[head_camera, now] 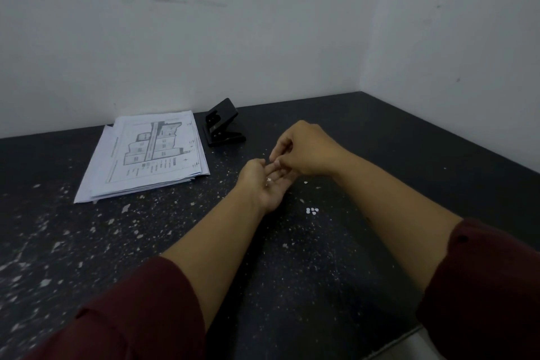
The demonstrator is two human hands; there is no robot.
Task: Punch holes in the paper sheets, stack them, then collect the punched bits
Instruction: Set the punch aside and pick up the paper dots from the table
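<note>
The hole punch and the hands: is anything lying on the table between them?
In the head view, only dark speckled table lies between the hole punch and the hands, left and right. The white paper bits lie nearer the person.

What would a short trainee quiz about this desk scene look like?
1. True or false: the hole punch sits on top of the paper stack.
2. Which hand is cupped palm-up holding punched bits? A) left hand B) right hand
3. Fill in: a small cluster of bits lies on the dark ____, nearer the person than the hands.

Key: 1. False; it stands on the countertop, right of the stack. 2. A; the right hand's fingertips are pinched above the left hand's fingers. 3. countertop.
</note>
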